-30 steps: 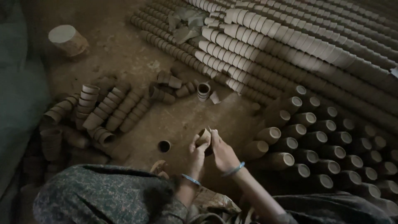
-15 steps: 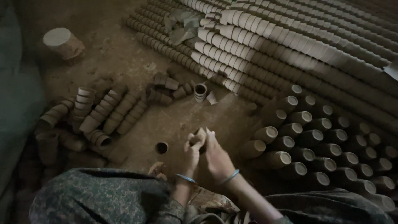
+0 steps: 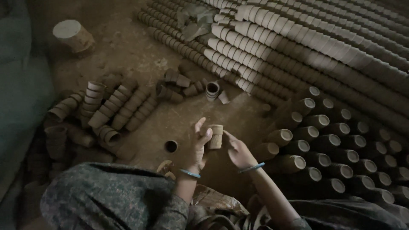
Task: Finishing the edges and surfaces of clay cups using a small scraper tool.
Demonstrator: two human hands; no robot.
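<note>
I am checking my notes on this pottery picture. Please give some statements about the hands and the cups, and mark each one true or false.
1. The left hand holds a small clay cup. True.
2. The right hand grips a second cup. False: it holds nothing, its fingers are beside the held cup.
3. Both wrists wear a blue bangle. True.
4. The long nested rows of cups stand upright. False: they lie on their sides.

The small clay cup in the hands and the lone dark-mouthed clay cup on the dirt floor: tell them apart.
The small clay cup in the hands is gripped by the left hand with the right hand touching; the lone dark-mouthed clay cup on the floor stands free, mouth up. Both are brown, tapered.
</note>
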